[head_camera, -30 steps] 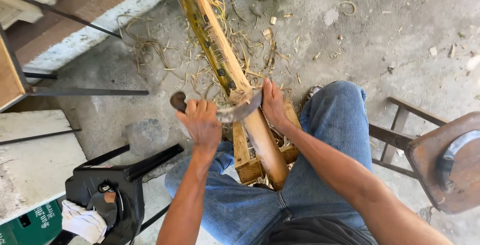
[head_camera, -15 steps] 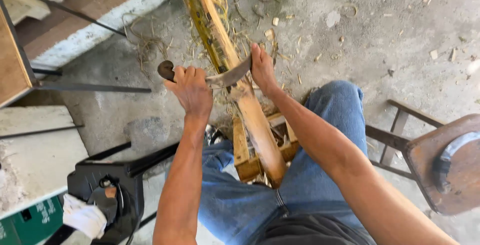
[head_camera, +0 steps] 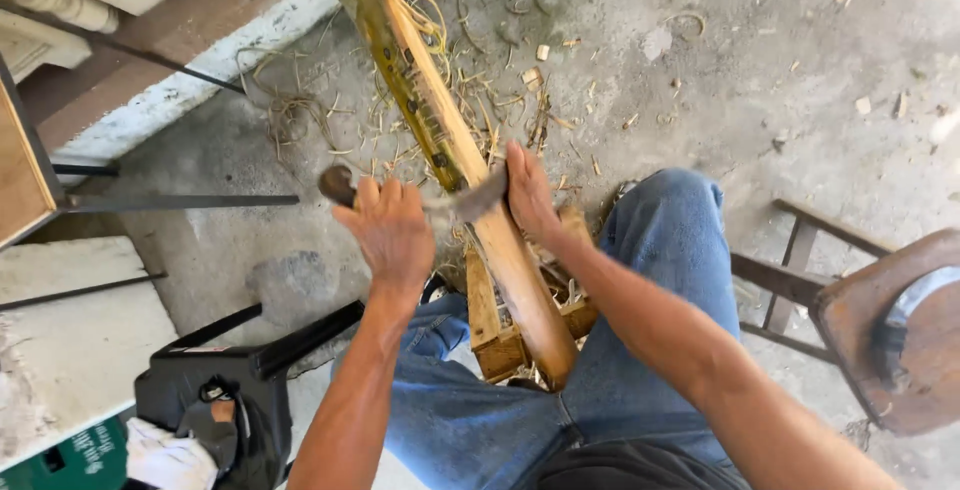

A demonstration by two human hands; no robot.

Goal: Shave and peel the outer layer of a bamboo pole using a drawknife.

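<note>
A long bamboo pole [head_camera: 420, 100], green at the far end and pale where it is shaved, slants from the concrete floor back between my knees. It rests on a small wooden block [head_camera: 487, 325]. A curved metal blade [head_camera: 470, 202] with a dark handle at each end lies across the pole. My left hand [head_camera: 388, 232] is closed on the left handle. My right hand [head_camera: 528, 190] grips the blade's right end, which it hides. Both hands sit about midway along the pole.
Thin bamboo shavings [head_camera: 500, 90] are scattered on the concrete around the pole. A wooden stool [head_camera: 880, 330] stands at the right. At the lower left sits a black bag [head_camera: 215, 400] beside a pale slab [head_camera: 70, 340]. Metal rods [head_camera: 170, 202] jut out at the left.
Both hands and the blade slid away from me up the pole half a second ago, and have since come back toward me a little.
</note>
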